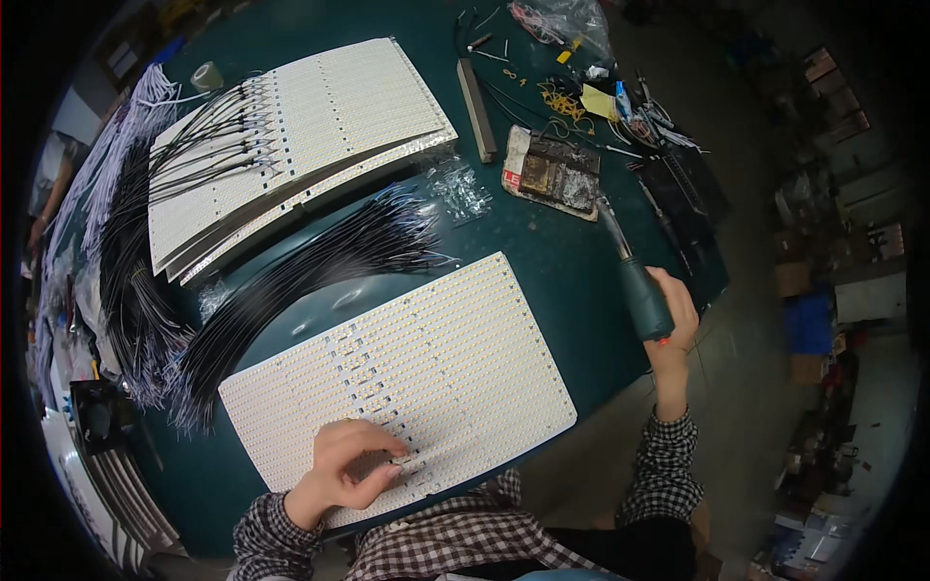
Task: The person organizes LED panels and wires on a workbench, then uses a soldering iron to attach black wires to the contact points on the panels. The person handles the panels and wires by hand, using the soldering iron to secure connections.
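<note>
Our left hand point(341, 467) curls over the white board point(475, 353), fingertips point(396, 447) nearly meeting; we cannot tell whether they pinch anything. The board's long axis slants up rightward; beyond it a soldering iron point(643, 298), pointing away, sits in our closed right hand point(676, 312).

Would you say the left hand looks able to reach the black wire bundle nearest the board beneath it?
Probably yes: the black wire bundle lies on the green table just beyond the white board, and only that flat board seems to lie between it and the left hand.
</note>
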A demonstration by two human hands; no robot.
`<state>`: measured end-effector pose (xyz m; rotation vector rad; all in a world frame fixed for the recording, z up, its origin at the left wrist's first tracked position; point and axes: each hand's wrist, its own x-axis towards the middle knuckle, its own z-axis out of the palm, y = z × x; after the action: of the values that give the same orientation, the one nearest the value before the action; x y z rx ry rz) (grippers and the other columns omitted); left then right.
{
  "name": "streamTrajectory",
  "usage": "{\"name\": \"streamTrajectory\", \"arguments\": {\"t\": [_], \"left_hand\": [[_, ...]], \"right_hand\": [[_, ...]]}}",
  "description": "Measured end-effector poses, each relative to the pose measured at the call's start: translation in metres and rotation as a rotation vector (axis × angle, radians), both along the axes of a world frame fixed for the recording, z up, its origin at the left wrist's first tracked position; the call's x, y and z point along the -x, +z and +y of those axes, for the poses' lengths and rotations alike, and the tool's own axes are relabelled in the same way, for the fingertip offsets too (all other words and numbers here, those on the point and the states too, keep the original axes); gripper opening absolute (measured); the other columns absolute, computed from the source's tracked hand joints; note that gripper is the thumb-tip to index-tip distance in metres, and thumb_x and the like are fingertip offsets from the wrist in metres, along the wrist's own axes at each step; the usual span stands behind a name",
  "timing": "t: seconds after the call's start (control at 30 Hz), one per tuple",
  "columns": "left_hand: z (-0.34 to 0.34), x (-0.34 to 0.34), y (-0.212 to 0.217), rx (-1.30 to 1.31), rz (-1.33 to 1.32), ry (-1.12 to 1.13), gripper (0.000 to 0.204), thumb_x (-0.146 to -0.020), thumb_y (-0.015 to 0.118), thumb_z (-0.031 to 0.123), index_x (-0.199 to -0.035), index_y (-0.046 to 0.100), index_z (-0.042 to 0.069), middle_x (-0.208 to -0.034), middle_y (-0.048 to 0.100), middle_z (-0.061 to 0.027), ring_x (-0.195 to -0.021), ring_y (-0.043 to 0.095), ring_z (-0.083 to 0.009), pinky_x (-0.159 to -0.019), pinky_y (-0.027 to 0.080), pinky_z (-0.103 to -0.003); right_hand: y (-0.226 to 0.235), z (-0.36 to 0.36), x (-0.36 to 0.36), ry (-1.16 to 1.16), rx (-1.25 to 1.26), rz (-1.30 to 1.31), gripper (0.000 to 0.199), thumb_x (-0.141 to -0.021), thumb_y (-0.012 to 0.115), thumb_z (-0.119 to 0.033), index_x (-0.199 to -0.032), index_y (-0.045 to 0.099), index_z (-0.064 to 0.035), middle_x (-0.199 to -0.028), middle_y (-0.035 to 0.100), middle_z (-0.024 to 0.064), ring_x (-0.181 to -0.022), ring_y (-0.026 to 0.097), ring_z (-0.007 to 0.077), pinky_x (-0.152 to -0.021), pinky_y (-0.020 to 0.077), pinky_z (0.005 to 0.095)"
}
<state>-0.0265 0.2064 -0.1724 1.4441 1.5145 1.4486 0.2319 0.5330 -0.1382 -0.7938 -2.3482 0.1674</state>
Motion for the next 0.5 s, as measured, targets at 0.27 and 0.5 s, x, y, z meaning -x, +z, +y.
{"name": "streamTrajectory", "arguments": {"t": [0.27, 0.5], "left_hand": [[0.001, 0.003, 0.0, 0.016, 0.005, -0.022, 0.018, -0.068, 0.071, 0.012, -0.084, 0.067, 0.005, -0.078, 0.069, -0.0065, -0.065, 0.065, -0.0219, -0.058, 0.051, -0.03], [-0.003, 0.002, 0.001, 0.053, -0.006, -0.02, 0.016, -0.068, 0.071, 0.014, -0.082, 0.067, 0.005, -0.079, 0.069, -0.0072, -0.066, 0.065, -0.0234, -0.059, 0.05, -0.03]], "right_hand": [[-0.007, 0.01, 0.014, 0.037, -0.145, -0.194, 0.041, -0.072, 0.067, -0.012, -0.112, 0.063, -0.0077, -0.095, 0.064, 0.0098, -0.087, 0.063, 0.0263, -0.075, 0.0492, 0.035], [0.0, -0.007, 0.008, 0.066, 0.136, 0.201, 0.038, -0.074, 0.07, -0.004, -0.111, 0.062, 0.0004, -0.097, 0.066, 0.0095, -0.09, 0.064, 0.0196, -0.075, 0.0511, 0.0325]]}}
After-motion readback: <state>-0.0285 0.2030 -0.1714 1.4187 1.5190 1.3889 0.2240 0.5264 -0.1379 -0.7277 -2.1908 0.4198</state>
